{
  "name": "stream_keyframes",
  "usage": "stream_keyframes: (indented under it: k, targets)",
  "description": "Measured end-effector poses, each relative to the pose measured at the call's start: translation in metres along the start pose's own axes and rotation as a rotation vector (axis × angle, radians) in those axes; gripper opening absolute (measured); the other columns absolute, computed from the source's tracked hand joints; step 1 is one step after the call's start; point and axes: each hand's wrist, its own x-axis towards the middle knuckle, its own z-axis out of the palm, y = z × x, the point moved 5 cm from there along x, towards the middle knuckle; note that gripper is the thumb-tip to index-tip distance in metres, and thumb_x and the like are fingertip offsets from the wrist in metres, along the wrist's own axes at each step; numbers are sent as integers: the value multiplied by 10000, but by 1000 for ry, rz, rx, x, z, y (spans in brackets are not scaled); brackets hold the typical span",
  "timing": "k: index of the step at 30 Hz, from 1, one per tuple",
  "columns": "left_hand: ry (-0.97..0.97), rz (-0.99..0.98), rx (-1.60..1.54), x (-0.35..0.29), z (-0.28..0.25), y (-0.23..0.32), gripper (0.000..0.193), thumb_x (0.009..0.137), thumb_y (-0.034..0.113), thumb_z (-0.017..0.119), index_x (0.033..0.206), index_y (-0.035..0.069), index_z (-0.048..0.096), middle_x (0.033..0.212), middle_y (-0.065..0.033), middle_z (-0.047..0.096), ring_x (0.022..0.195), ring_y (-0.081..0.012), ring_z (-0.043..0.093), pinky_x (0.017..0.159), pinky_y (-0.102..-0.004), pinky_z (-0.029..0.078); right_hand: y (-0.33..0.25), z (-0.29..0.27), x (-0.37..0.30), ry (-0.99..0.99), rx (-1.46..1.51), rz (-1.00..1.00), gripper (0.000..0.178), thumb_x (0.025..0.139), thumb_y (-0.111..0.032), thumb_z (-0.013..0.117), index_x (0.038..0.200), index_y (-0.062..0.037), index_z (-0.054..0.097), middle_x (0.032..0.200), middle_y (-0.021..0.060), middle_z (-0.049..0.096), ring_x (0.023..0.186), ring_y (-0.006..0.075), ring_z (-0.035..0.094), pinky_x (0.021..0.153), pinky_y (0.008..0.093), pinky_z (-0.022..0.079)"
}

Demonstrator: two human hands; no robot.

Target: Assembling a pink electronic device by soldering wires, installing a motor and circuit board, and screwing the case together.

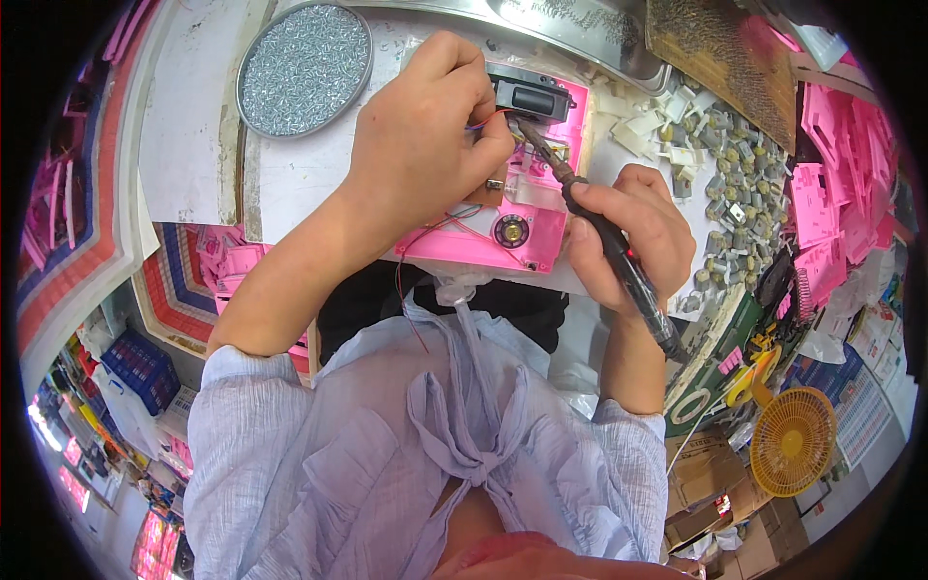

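A pink plastic housing (464, 248) lies on the bench before me, its inside facing up. Within it sit a black box-shaped part (534, 101) at the far side and a small round speaker (510, 230) near the front edge. My left hand (418, 135) reaches over the housing, fingers pinched on thin red and blue wires (496, 115); their gripped part is hidden. My right hand (650, 230) grips a soldering iron (630, 275) with a black handle. Its tip points into the housing beside the black part, close to my left fingertips. Whether the tip touches a wire I cannot tell.
A round metal tray (240, 97) of small silver screws (304, 70) stands at the far left. Several small grey motors (725, 208) and white plastic pieces (643, 124) are heaped at right. Beyond them are stacked pink parts (820, 217) and a yellow basket (793, 442).
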Motion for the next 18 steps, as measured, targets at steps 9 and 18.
stream_keyframes:
  k: [9,18]
  targets:
    - [34,36,36,-1,1,2,124,751,79,731,749,39,613,949,-80,610,768,-274,647,644,-386,533,-3,-2,-2,9,-16,-8,285,708,-14,748,991,-47,733,668,29,648,508,205,518,647,334,481]
    - [33,36,30,-1,0,2,123,758,85,728,751,37,615,942,-81,608,767,-273,645,637,-386,532,-12,-23,-13,39,-1,11,284,734,16,732,1017,5,712,668,61,632,520,219,512,650,360,485]
